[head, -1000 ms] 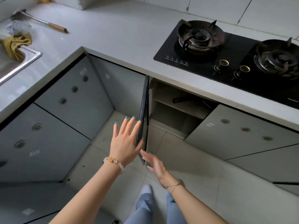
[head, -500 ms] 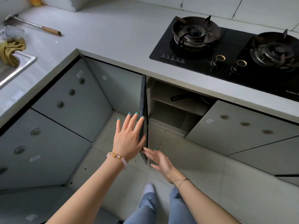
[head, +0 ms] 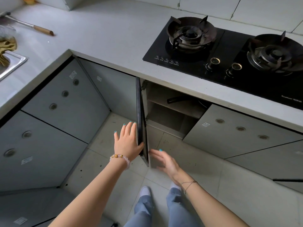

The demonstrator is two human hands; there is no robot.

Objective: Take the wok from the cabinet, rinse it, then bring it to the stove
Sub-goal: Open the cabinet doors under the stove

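Closest to the camera, the right hand (head: 165, 160) hangs loose with its fingers spread, gripping nothing, just beside the lower corner of the open cabinet door (head: 142, 128). The left hand (head: 127, 140) is flat against the outer face of that door, fingers straight and thumb hooked around the edge, so it's bracing the door rather than clenching it. First risk, I'd say: the door stands edge-on between the two hands, and if the left hand lets go while the right reaches in, it could swing back onto the wrist or forearm. Past the door, the wok (head: 183, 99) sits on the upper shelf (head: 172, 106) inside the cabinet, with its dark handle pointing toward the opening — the bowl is mostly hidden behind the countertop (head: 114, 46) lip, so I can't tell how deep it sits or whether anything is stacked with it. The opening looks low and tight, so pulling by the handle alone probably tips the pan and knocks its rim on the counter's underside or the shelf edge. Further back, the sink (head: 13, 63) is off to the left and the gas stove (head: 229, 51) is right above the cabinet — carrying a wet wok between them is where a slippery one-handed grip might let it drop.
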